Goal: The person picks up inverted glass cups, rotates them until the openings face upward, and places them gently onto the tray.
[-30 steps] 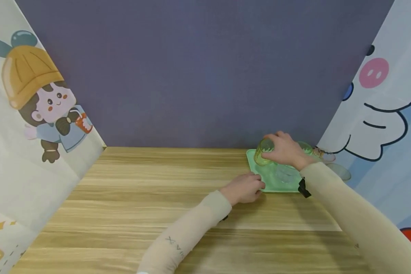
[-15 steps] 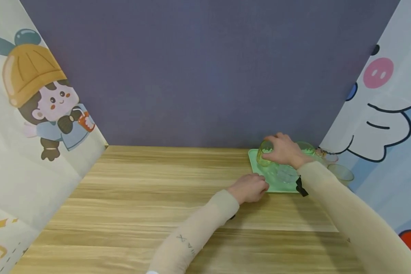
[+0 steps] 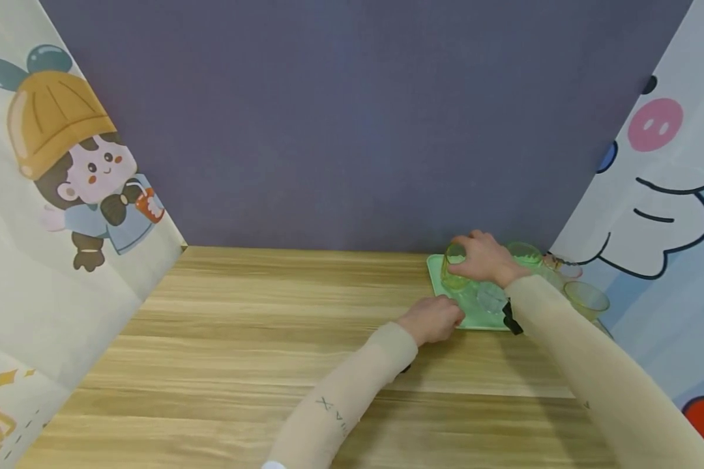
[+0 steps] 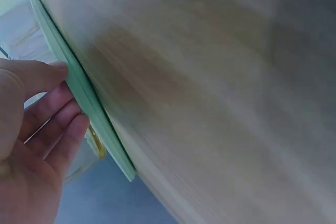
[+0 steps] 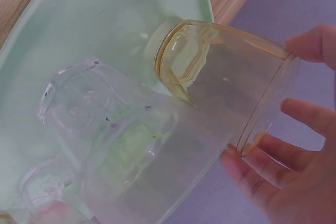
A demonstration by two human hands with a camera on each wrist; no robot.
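Note:
In the head view, my right hand (image 3: 485, 258) reaches over the light green tray (image 3: 481, 319) and holds a yellow transparent glass (image 3: 453, 277). Thumb and fingers grip it around its rim in the right wrist view, the base of the glass (image 5: 184, 56) toward the tray; whether base and tray touch, I cannot tell. A clear glass (image 5: 84, 98) stands beside it on the tray. My left hand (image 3: 433, 319) is at the tray's near left corner, fingers bent. Seen from the left wrist, thumb and fingertips of this hand (image 4: 39, 114) hold the tray's edge (image 4: 86, 93).
Right of my right hand are a green-tinted glass (image 3: 525, 253), a pinkish vessel (image 3: 566, 268) and a yellowish glass (image 3: 586, 299), partly behind the forearm. A dark wall panel (image 3: 328, 130) rises behind the wooden table (image 3: 240, 339). Printed side walls stand left and right.
The head view has shifted slightly. The yellow glass now looks more upright and a little lower over the tray. My left hand keeps to the tray's corner.

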